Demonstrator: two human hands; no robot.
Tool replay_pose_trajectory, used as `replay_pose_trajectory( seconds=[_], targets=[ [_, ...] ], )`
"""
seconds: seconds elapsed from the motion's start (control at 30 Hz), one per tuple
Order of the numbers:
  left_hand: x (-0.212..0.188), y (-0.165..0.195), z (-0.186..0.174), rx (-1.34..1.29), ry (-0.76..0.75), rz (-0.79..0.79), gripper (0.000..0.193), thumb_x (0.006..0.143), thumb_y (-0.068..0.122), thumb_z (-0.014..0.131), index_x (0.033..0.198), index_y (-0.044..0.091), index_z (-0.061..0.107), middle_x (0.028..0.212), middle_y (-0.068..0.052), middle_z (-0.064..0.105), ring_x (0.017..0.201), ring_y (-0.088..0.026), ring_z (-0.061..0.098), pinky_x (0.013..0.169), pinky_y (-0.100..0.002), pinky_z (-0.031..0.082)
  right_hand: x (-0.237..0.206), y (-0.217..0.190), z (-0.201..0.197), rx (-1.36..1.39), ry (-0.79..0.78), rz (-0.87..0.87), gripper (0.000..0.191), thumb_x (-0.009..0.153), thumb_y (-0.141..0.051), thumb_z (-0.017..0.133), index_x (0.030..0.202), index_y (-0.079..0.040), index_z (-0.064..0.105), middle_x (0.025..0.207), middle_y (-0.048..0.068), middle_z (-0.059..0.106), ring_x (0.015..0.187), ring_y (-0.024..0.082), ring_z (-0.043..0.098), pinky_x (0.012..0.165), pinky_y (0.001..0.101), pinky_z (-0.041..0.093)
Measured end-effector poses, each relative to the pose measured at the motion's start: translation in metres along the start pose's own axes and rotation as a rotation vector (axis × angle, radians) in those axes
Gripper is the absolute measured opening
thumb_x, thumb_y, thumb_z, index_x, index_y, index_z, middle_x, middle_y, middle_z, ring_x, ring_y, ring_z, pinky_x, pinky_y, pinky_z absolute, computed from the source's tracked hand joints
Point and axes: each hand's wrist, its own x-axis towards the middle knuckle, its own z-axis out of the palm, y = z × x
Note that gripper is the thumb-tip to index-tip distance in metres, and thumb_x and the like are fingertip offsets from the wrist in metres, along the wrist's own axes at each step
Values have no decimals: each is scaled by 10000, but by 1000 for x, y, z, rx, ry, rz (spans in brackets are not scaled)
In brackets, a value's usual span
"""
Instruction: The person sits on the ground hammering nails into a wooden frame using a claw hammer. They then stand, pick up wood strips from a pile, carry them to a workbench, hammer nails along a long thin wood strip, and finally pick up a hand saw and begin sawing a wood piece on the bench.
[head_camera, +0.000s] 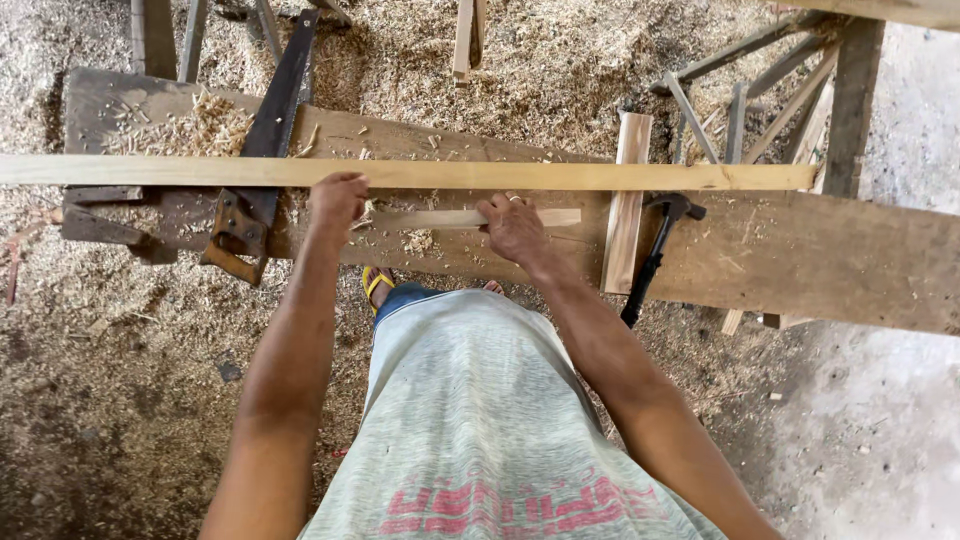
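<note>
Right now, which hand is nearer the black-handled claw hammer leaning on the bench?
Right. The right hand grips the short pale wooden strip a little to the left of the black-handled claw hammer; the left hand sits farther left, at the strip's other end.

The floor (120, 400) is thick with pale sawdust and curled wood shavings on the left and along the top, giving way on the right to bare grey concrete (890, 420) in soft, even daylight. A long, dark, weathered plank serves as the tabletop (830, 265), crossing the scene from left to right, with a heap of shavings (195, 125) on its far left end. Behind its right end stands a rough frame of grey wooden slats (760, 90) beside a dark upright post (852, 105).
</note>
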Motion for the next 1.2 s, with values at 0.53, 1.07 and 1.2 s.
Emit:
replay_pose_trajectory(
  seconds=[0.53,1.07,1.2],
  targets=[
    [27,7,58,1400,-24,944,537,936,24,605,1446,185,552,1348,-206,555,1357,-405,428,1175,-620,168,17,36,-10,-4,330,287,665,845,-117,716,1457,-63,461,1419,311,406,1262,437,496,992,560,473],
    [48,34,-64,1520,-80,687,575,740,81,748,1294,100,596,1307,-183,571,1280,-366,521,1078,-504,422,47,4,-14,-20,-68,255,801,748,-405,905,1408,-126,548,1239,147,581,1160,299,522,1048,515,319],
    [56,37,-76,1522,-145,513,665,721,92,714,1368,137,565,1358,-183,511,1314,-368,467,1148,-517,348,55,-17,-7,69,-82,295,746,790,-369,881,1418,-138,551,1306,153,582,1218,281,535,1103,497,305]
  ],
)
